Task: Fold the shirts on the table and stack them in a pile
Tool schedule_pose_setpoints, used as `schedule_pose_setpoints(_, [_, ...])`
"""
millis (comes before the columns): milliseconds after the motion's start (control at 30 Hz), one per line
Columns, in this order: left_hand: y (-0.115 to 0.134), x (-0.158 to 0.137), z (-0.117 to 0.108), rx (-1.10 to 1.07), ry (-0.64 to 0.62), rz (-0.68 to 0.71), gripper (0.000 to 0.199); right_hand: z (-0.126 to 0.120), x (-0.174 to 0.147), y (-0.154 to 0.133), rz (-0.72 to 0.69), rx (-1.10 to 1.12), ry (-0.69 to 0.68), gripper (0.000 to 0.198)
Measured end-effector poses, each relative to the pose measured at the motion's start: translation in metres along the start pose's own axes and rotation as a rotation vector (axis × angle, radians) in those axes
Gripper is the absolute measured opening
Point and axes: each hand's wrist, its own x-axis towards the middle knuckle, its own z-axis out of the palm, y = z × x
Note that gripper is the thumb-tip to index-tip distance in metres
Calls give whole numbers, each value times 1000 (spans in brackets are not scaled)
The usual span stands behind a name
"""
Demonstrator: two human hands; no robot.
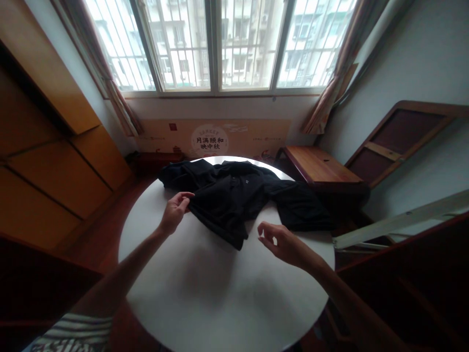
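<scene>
A black garment [223,195] with a small white mark on it lies bunched over the far half of the round white table [220,303]. Whether it is a top or trousers I cannot tell. Thumb and fingers of my left hand [176,211] pinch its left edge, slightly raised, and the near edge slants down to a corner close to the middle of the table. To the right of that corner, my right hand [280,242] hovers with curled fingers and a gap between thumb and forefinger. Nothing is in it, and it does not touch the cloth.
A wooden desk [322,164] stands beyond the table at the right, near a leaning framed panel [399,132]. Wooden cabinets [58,171] line the left side. Behind the table, a printed banner [252,137] hangs below the barred window [216,44].
</scene>
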Motion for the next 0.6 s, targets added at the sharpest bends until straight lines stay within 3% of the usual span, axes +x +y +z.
schedule_pose_setpoints(133, [-3, -26, -8, 495, 70, 274, 32, 11, -1, 18, -68, -62, 63, 33])
schedule_pose_setpoints(233, [0, -60, 1, 635, -211, 475, 30, 22, 9, 32, -66, -147, 94, 60])
schedule_pose_setpoints(333, [-2, -91, 18, 734, -552, 621, 51, 30, 24, 33, -47, -189, 41, 76])
schedule_pose_setpoints(400, [-7, -102, 31, 815, -630, 642, 60, 34, 34, 25, -63, -235, -26, 70])
schedule_pose_setpoints(533, [-21, -102, 48, 909, -636, 624, 25, 40, 47, 8, -189, -384, -83, 38])
schedule_pose_setpoints(600, [-23, -97, 51, 925, -664, 661, 21, 40, 50, 4, -236, -417, -90, 28])
